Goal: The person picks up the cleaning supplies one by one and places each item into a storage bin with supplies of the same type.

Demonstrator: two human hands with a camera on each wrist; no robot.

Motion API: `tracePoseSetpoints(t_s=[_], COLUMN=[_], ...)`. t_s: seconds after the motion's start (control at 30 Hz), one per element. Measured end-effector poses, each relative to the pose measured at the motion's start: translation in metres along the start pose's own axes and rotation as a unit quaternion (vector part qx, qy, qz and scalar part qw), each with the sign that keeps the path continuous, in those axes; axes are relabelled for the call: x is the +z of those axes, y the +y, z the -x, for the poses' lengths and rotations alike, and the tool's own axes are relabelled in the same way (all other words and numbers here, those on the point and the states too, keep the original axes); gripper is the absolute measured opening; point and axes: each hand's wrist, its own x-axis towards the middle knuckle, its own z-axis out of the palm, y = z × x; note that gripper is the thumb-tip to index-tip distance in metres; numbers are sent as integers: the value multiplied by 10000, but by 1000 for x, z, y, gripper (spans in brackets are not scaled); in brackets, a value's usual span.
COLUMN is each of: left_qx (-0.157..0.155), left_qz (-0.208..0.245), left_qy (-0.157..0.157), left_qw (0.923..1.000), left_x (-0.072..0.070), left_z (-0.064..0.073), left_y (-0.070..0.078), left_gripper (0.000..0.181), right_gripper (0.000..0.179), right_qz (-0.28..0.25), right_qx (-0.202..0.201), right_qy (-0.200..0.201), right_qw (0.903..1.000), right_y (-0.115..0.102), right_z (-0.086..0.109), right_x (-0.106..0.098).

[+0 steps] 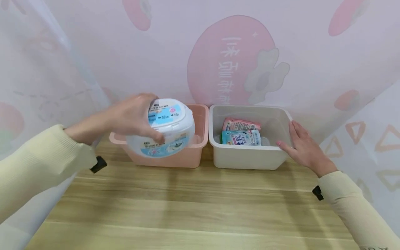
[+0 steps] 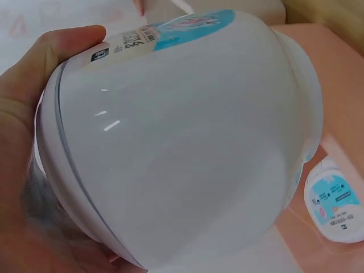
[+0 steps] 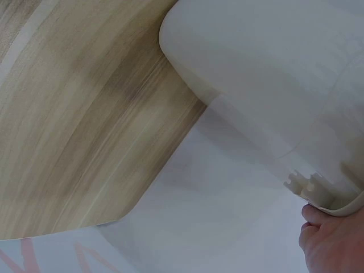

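Observation:
My left hand grips a white lidded plastic tub with blue labels, thumb and fingers spread round its lid end. The tub is tilted and held above the pink bin, hiding much of it. In the left wrist view, a second white container with a blue label lies inside that bin. At the right, my right hand holds the front right corner rim of the white bin. Its fingertips lie against the rim's outside. A pink packet and a blue-and-white packet are in the white bin.
Both bins stand side by side on a wood-grain table, with a narrow gap between them. Behind them hangs a pale pink patterned cloth. More cloth borders the table at left and right.

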Motion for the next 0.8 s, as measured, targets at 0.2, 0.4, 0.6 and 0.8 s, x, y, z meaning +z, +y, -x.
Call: tracePoseSetpoints(t_s=[0.2, 0.4, 0.6, 0.8], left_qx=[-354, -963, -1387, -1850], left_qz=[-65, -74, 98, 80], left_qy=[-39, -147, 8, 427], left_qw=[9993, 9952, 9903, 9818], left_x=[-6, -2, 11, 27], left_z=[-36, -63, -85, -96], left_y=[-9, -18, -21, -22], left_gripper=[91, 85, 71, 69], right_gripper=[103, 103, 102, 102], right_qz=[14, 28, 26, 41], right_qx=[57, -47, -99, -160], right_qy=[-47, -47, 40, 158], right_qw=[10000, 10000, 9999, 9997], right_y=[-2, -6, -6, -9], right_z=[-2, -5, -9, -13], right_x=[-2, 0, 0, 1])
